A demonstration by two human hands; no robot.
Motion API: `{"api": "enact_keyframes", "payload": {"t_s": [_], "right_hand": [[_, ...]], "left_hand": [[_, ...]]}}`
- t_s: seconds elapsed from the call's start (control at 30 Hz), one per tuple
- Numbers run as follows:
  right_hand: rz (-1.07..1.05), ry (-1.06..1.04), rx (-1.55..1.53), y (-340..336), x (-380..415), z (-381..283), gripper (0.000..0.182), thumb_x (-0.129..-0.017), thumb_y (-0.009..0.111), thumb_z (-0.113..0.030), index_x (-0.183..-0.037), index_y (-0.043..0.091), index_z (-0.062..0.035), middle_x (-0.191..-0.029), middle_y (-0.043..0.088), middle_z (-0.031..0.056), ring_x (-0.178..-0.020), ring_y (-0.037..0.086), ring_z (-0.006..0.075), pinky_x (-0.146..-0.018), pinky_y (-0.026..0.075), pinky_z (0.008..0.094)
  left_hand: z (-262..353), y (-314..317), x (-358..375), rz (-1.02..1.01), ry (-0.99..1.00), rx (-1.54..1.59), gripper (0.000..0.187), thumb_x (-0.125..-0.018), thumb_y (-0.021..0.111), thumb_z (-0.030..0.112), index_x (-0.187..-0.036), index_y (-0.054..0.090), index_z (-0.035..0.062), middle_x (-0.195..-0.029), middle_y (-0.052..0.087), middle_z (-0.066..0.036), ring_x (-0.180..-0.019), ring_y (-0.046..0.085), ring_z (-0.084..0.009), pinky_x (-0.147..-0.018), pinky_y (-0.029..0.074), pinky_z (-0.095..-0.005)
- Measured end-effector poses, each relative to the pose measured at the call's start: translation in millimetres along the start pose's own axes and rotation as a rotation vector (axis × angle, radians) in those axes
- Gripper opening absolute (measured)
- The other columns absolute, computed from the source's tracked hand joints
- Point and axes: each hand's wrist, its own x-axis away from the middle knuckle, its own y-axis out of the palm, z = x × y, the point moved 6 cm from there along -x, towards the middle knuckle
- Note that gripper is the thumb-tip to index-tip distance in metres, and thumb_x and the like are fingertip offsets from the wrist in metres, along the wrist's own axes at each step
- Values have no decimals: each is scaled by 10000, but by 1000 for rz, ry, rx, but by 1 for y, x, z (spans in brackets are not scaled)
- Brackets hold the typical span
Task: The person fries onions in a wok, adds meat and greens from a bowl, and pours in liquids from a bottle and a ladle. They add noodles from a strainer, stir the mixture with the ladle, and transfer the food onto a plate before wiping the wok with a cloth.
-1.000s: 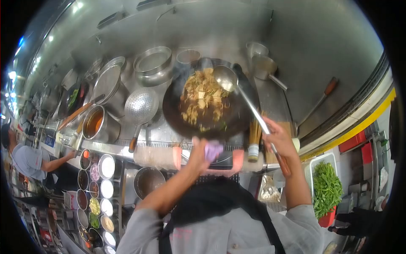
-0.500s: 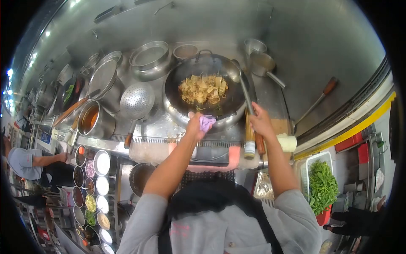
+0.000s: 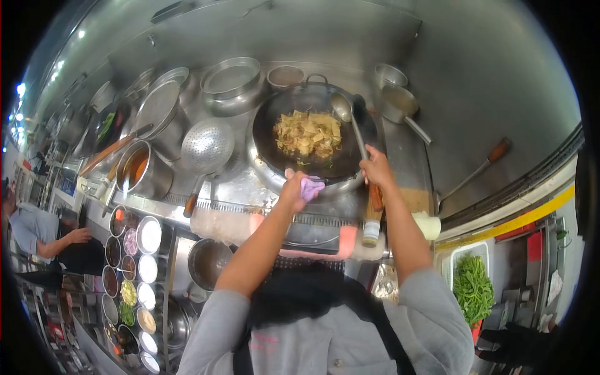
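A dark wok sits on the stove with chopped, pale brown food heaped in its middle. My left hand is closed around a folded purple cloth at the wok's near rim. Whatever the cloth covers is hidden. In my right hand, fingers wrapped round its shaft, is a long ladle with a wooden end. The ladle's bowl rests inside the wok's right side, apart from the food. A bamboo brush lies beneath my right wrist.
Left of the wok lie a perforated skimmer and a pot of reddish-brown liquid. A saucepan stands at the back right. Several ingredient bowls line the lower left, near another person. Leafy greens fill a basket at right.
The view has shifted slightly. The ladle's bowl has moved inward from the wok's right edge. The food's heap has changed shape a little. The other person's hand has drawn back from the bowls.
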Motion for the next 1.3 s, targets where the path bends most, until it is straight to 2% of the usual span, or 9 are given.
{"api": "enact_keyframes", "payload": {"t_s": [0.3,0.43,0.47,0.77,0.87,0.97,1.0,1.1,1.3], "right_hand": [[-355,-92,224,51,-31,-34,687,-779,582,-42,-1451,442,-78,-565,562,68,-451,548,141,-432,454,329],[-315,-850,614,36,-8,-45,674,-765,593,-36,-1424,476,-114,-886,639,196,-815,649,323,-789,507,414],[-429,-569,768,22,8,-63,686,-761,583,-10,-1428,464,-119,-1024,602,213,-985,588,395,-897,456,462],[-141,-545,724,-68,39,-8,707,-761,571,2,-1445,429,-107,-1096,609,232,-998,592,420,-894,470,447],[-131,-280,619,-73,55,-1,708,-754,570,-13,-1443,428,-94,-1139,611,253,-991,604,435,-882,482,435],[74,-696,506,-67,72,22,716,-761,564,-12,-1455,407,-86,-1023,639,204,-861,645,373,-786,520,395],[-91,-247,150,-64,80,32,703,-784,549,-2,-1464,379,-55,-916,614,107,-678,621,225,-614,526,329],[-240,16,-84,-53,113,1,692,-806,553,-1,-1469,352,-18,-876,552,42,-591,535,101,-496,467,256],[-525,-57,257,-48,175,-83,673,-823,573,-58,-1462,372,-4,-852,646,104,-571,579,120,-539,496,290]], "left_hand": [[5,8,12,7,4,-46,271,-898,505,216,-1052,541,-4,-986,644,-183,-889,680,-342,-600,559,-361],[7,12,17,35,13,-71,293,-899,501,222,-1059,537,-21,-995,645,-201,-889,680,-338,-614,558,-355],[7,11,16,34,19,-75,292,-899,502,222,-1058,535,-20,-997,644,-206,-886,680,-336,-617,557,-355],[8,8,18,83,37,-85,301,-900,572,266,-1061,531,16,-979,649,-198,-850,675,-318,-603,558,-360],[9,6,18,97,-8,-86,312,-905,620,307,-1084,540,65,-1024,639,-151,-859,669,-318,-587,562,-359],[17,24,36,103,10,-63,341,-910,624,324,-1084,528,47,-1061,625,-166,-878,665,-354,-594,568,-361],[19,27,39,138,40,-75,315,-902,604,274,-1075,512,27,-1091,610,-188,-897,662,-381,-609,575,-367],[10,11,11,94,-23,-14,284,-892,565,229,-1082,514,24,-1057,617,-201,-917,662,-380,-598,578,-355],[7,43,38,1,-51,91,145,-943,454,195,-970,491,58,-946,624,-185,-815,667,-351,-523,562,-369]]}}
